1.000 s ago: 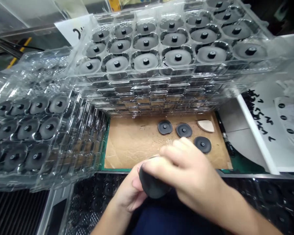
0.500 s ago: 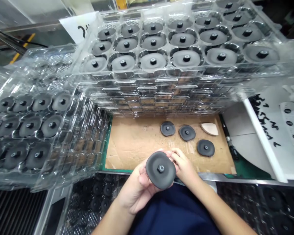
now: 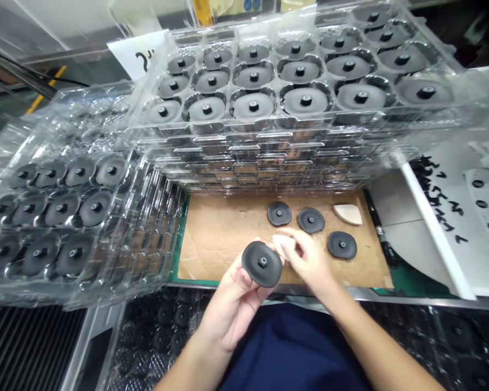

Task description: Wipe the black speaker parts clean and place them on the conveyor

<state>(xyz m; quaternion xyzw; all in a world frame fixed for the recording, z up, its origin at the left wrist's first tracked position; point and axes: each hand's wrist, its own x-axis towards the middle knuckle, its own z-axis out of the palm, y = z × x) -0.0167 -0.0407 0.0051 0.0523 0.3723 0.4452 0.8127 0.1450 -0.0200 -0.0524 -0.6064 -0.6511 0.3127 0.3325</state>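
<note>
My left hand (image 3: 232,301) grips a dark grey rounded disc (image 3: 262,264) by its edge from below. The disc's face, with a small raised hub at the centre, is tilted towards me. Right beside its upper right edge is my right hand (image 3: 309,260), fingers bent and pinched round a small pale piece (image 3: 283,246) whose kind I cannot make out. Beyond the hands, three similar loose discs, one of them a grey disc (image 3: 342,245), lie on a cardboard sheet (image 3: 215,233). A pale wedge-shaped piece (image 3: 348,214) rests near them.
Stacked clear plastic trays (image 3: 248,127) filled with similar discs rise behind the cardboard. Another stack of trays (image 3: 118,217) stands at the left. A black marker pen (image 3: 386,247) lies along the cardboard's right side, near a white board (image 3: 440,233) with handwriting.
The held disc has moved slightly up and left and tilted. My right hand has come away from the disc's edge a little, and the pale piece now shows at its fingers.
</note>
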